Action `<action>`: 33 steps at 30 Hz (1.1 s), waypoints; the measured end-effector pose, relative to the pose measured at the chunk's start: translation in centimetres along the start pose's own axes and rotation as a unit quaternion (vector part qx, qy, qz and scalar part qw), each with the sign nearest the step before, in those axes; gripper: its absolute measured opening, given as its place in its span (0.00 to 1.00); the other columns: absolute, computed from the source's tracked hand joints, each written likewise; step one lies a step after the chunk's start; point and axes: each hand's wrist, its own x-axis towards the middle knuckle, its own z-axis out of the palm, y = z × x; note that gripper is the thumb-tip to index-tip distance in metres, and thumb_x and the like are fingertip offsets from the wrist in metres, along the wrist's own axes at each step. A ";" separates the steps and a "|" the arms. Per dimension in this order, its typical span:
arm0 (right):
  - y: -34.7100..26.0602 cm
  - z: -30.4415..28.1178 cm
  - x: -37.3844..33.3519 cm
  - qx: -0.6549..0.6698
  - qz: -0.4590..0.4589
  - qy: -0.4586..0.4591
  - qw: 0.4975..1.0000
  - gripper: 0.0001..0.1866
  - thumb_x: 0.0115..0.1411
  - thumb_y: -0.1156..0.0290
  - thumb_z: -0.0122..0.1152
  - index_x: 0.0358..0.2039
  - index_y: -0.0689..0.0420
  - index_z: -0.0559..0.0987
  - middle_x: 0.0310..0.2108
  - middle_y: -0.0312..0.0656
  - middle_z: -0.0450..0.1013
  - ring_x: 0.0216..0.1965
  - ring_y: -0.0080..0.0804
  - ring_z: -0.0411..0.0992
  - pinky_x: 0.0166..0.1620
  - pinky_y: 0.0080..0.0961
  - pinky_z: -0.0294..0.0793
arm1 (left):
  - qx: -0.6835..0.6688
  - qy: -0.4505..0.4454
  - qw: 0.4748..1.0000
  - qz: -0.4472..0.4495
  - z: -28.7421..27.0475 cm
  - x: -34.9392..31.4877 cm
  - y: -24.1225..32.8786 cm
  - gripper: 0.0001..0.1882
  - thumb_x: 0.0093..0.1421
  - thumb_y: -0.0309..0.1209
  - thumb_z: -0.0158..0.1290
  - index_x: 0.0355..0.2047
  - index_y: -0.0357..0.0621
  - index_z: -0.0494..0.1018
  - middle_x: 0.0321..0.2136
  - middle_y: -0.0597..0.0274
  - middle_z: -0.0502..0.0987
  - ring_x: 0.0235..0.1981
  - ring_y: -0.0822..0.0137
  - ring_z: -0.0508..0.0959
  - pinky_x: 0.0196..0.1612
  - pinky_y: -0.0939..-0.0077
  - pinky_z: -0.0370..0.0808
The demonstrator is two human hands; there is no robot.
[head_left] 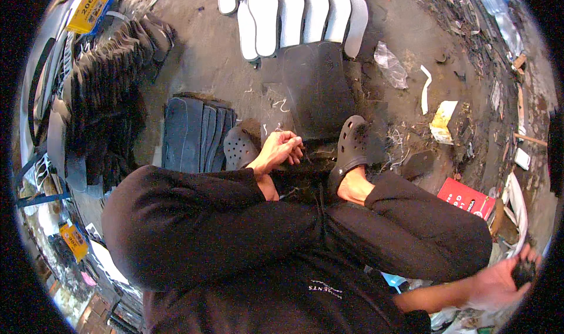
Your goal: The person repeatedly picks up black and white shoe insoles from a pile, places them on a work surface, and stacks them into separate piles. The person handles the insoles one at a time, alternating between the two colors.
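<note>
My left hand (281, 150) hangs between my feet, its fingers curled inward; whatever they may hold is hidden. A dark sheet (314, 90) with a faint sole outline lies on the floor just beyond it. At the far right, near the rim, my right hand (499, 281) reaches out with its fingers curved around a dark rounded object (523, 272), too dim to name. White insoles (291, 17) lie in overlapping rows past the sheet. A fanned stack of dark sheets (185, 131), marked with sole outlines, lies left of my feet.
Several dark sole-shaped pieces (108, 64) stand packed in a row at left. Clear plastic (390, 65), a white strip (425, 90) and a yellowed scrap (444, 122) litter the floor at right. A red box (467, 197) sits by my knee. My clogs (352, 140) flank the left hand.
</note>
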 end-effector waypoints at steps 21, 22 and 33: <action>3.7 17.4 -40.4 0.035 0.197 -0.691 0.694 0.26 0.80 0.63 0.44 0.65 0.74 0.64 0.57 0.77 0.70 0.59 0.74 0.70 0.60 0.52 0.72 | -0.052 0.060 0.995 -0.054 1.0 -0.6 2.0 0.14 0.70 0.37 0.56 0.31 0.39 0.77 0.16 0.65 0.76 0.13 0.72 0.75 0.18 0.77 0.67; 3.7 17.4 -40.4 0.034 0.200 -0.696 0.689 0.26 0.80 0.63 0.44 0.65 0.75 0.63 0.57 0.77 0.70 0.59 0.74 0.70 0.60 0.52 0.72 | -0.060 0.059 0.995 -0.048 1.1 -0.6 2.0 0.14 0.70 0.37 0.56 0.31 0.38 0.77 0.16 0.65 0.76 0.13 0.72 0.75 0.18 0.77 0.67; 2.9 16.3 -38.8 0.015 0.234 -0.742 0.628 0.31 0.79 0.64 0.43 0.69 0.80 0.61 0.65 0.80 0.64 0.66 0.71 0.67 0.70 0.50 0.67 | -0.069 0.046 0.993 -0.086 0.9 -0.7 2.2 0.12 0.69 0.38 0.57 0.31 0.44 0.76 0.19 0.68 0.74 0.17 0.71 0.75 0.22 0.74 0.67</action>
